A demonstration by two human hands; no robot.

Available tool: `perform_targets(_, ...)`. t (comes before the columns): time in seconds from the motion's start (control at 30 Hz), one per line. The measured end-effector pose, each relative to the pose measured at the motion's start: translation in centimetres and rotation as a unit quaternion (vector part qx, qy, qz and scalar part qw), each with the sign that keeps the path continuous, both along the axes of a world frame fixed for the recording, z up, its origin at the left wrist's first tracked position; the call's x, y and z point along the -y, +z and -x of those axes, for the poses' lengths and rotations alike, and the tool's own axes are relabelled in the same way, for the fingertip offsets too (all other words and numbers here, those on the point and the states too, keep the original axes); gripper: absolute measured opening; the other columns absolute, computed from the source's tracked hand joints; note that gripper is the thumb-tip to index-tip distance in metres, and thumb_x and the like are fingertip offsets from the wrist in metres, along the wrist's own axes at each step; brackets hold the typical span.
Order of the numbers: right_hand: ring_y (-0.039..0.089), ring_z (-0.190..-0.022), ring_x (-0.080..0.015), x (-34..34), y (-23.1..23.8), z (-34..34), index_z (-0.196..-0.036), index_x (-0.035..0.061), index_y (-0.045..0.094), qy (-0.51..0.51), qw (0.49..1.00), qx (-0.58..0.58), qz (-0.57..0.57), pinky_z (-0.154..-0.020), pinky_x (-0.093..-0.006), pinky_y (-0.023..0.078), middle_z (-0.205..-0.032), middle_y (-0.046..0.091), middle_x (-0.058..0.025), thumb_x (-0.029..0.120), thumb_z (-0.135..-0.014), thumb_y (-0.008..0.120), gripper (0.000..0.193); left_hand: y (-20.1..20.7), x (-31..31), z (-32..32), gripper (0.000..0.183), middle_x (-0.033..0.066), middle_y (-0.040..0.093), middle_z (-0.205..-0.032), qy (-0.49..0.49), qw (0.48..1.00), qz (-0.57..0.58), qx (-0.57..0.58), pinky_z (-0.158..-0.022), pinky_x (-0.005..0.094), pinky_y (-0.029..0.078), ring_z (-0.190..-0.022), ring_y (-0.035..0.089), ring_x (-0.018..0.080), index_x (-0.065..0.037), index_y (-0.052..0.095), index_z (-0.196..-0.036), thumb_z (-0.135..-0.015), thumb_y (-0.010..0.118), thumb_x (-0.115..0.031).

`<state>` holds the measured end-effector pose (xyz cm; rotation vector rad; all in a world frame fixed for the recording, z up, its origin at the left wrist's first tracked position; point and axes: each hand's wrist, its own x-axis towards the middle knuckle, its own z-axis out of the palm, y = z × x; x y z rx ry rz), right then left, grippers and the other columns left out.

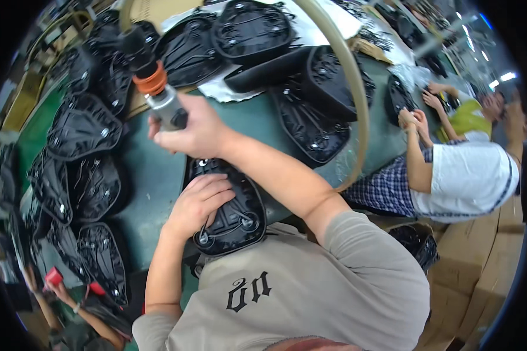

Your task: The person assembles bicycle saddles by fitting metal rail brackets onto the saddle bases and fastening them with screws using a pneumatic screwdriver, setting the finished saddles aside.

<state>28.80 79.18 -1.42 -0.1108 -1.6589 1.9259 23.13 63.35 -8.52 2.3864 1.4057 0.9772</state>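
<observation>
On the green counter [152,181], black saddles [82,126] are lying stacked at the left; the left hand [199,202] is pressing, fingers spread, on an upturned saddle [234,219] at the near edge, while the right hand [196,131] is gripping a driver [158,93] just above it; a hose [351,76] is arching at the right

The black bicycle-saddle underside [231,213] looks like glossy moulded plastic with shiny metal bolts. The handheld power driver [161,96] has a dull silver metal barrel, a ribbed orange plastic collar and a matt black top. At 12 o'clock, the smooth beige rubber hose [351,76] curves over the matt green worktop [152,187].
</observation>
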Motion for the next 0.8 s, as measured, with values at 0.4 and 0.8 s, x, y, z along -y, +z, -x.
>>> perform_targets(0.4,0.062,-0.069,-0.0232,-1.9,4.7,-9.1,-0.126,0.0003,0.055,-0.014,0.986,-0.164,-0.023,-0.068,-0.0429,0.053,-0.106,0.061,-0.0205,0.004,-0.091,0.053,0.035,0.3,2.2,5.5,0.031,0.013,0.065,-0.1,0.284,0.958,-0.033,-0.028,-0.088,0.0443,0.052,-0.096,0.063,0.0345,-0.004,0.066,-0.101,-0.07,0.068,-0.001)
perform_targets(0.8,0.061,-0.068,-0.0235,-0.4,0.8,-3.1,-0.122,0.0004,0.051,0.05,0.987,-0.145,-0.038,-0.068,-0.0442,0.053,-0.102,0.06,-0.0208,-0.002,-0.09,0.053,0.032,-2.0,2.4,6.1,0.032,0.0102,0.063,-0.088,0.304,0.951,-0.059,0.015,-0.075,0.0414,0.051,-0.082,0.06,0.0313,-0.003,0.065,-0.097,-0.066,0.065,0.002)
